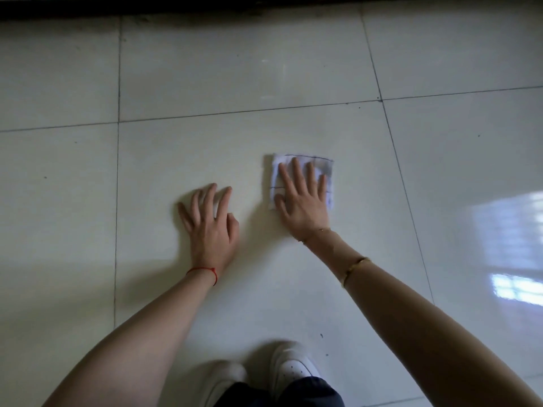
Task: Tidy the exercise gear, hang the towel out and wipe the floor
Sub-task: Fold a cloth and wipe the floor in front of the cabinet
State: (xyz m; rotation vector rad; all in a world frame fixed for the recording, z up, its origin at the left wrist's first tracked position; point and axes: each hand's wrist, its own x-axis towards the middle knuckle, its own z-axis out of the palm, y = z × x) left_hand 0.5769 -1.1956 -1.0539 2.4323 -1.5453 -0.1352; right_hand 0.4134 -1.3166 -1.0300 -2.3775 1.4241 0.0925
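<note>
Cloth (302,171) flat on floor (205,83) under right hand (302,201), fingers (296,171) straight, pressing; left hand (210,227) beside, fingers spread wide.

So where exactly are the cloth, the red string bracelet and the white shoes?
cloth (323,167): head view, bare upper right corner beyond the fingers.
red string bracelet (202,270): head view, the strand across the left wrist.
white shoes (293,367): head view, toe of the right-hand shoe.
</note>
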